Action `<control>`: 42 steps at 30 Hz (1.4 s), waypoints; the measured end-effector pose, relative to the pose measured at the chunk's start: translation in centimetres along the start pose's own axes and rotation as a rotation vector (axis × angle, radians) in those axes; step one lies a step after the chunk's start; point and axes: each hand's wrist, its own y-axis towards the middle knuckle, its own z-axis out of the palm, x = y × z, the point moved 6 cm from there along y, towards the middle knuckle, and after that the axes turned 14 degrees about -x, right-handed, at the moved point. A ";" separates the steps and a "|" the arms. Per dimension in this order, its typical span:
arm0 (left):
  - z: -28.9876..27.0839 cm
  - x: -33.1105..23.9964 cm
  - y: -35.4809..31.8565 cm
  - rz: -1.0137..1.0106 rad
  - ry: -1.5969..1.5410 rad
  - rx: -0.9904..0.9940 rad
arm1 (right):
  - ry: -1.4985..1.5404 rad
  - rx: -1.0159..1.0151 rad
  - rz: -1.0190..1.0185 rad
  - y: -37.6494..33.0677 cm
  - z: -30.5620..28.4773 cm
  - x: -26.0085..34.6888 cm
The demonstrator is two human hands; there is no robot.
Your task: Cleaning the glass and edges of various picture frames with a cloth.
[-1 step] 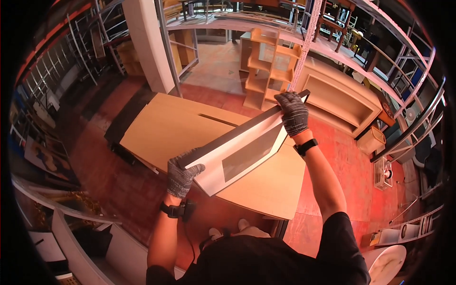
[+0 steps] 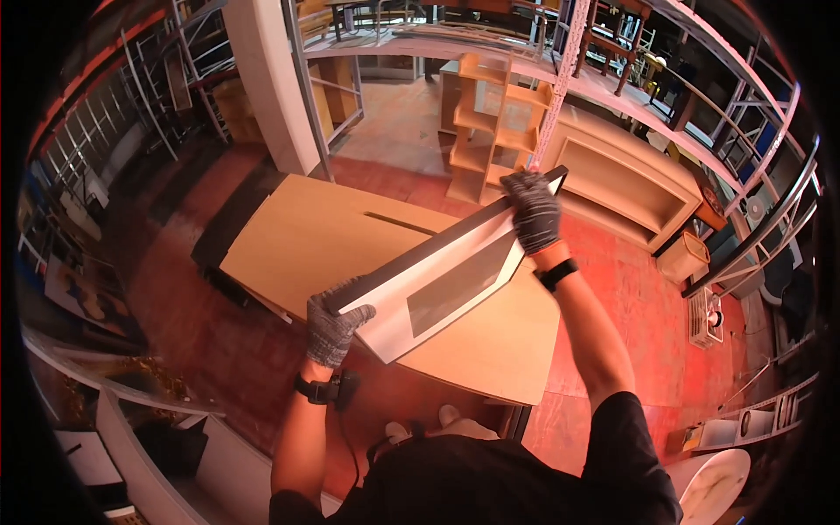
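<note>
A picture frame (image 2: 372, 324) with a dark edge, a wide white border and a grey rectangle in its middle hangs tilted above the table. Its two ends are in my hands. My left hand (image 2: 335, 325), in a grey knit glove, grips the near left corner with the thumb lying on the white border. Farther off and to the right, my right hand (image 2: 534, 210), gloved alike, has its fingers wrapped over the upper edge by the far corner. Beneath the frame stretches a light wooden tabletop (image 2: 306, 232) with a dark slot, partly covered by the frame.
Beyond the table stands a wooden shelf unit (image 2: 477, 122), beside a long low cabinet (image 2: 612, 166). A pale pillar (image 2: 271, 87) rises at the back left. On the right, a bin (image 2: 682, 258) and a white crate (image 2: 704, 319) sit on the red floor (image 2: 604, 289).
</note>
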 end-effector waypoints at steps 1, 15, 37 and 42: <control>-0.1 0.4 0.0 -0.020 0.021 -0.003 | 0.000 -0.034 0.094 0.3 0.0 0.9; -1.2 0.6 0.1 0.087 0.099 -0.020 | -0.063 0.206 0.131 -1.9 1.3 -0.1; -0.4 -2.0 -0.7 0.227 0.354 -0.032 | -0.384 0.156 -0.485 -3.5 4.9 18.9; -0.9 -0.8 -0.1 0.079 0.189 -0.131 | 0.263 -0.094 0.035 -1.0 -0.5 -7.0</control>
